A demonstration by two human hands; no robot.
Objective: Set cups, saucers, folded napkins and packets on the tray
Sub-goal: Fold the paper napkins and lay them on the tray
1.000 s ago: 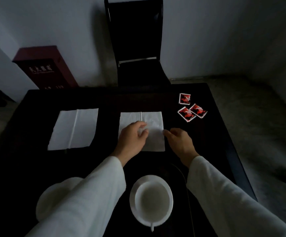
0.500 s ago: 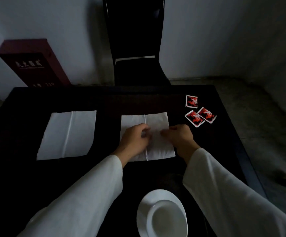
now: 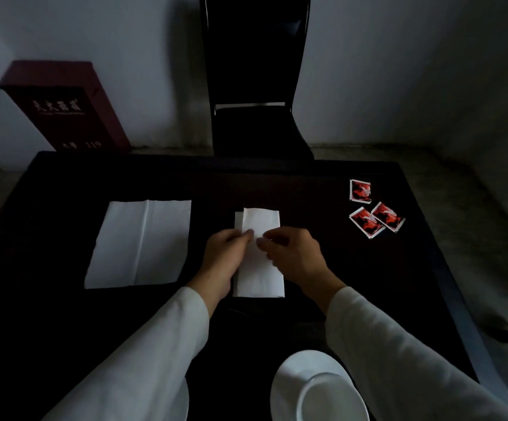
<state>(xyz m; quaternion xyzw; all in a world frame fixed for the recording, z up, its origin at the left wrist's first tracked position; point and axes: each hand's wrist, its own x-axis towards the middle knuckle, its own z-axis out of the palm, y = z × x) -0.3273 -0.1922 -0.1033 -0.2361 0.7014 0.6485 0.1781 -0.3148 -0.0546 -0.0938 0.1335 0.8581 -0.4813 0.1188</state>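
While the folded napkin (image 3: 260,221) lies with long axis pointing away from the person, left hand (image 3: 224,262), fingers curled, pinching its left edge, right hand (image 3: 295,259) pinching its top layer.

Dim dining room: dark table (image 3: 307,183), chair (image 3: 255,86), red cabinet (image 3: 64,107).

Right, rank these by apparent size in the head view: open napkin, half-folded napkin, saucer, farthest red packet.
1. open napkin
2. half-folded napkin, partly covered
3. farthest red packet
The saucer is close to the camera and cut off by the frame, so it is left unranked.
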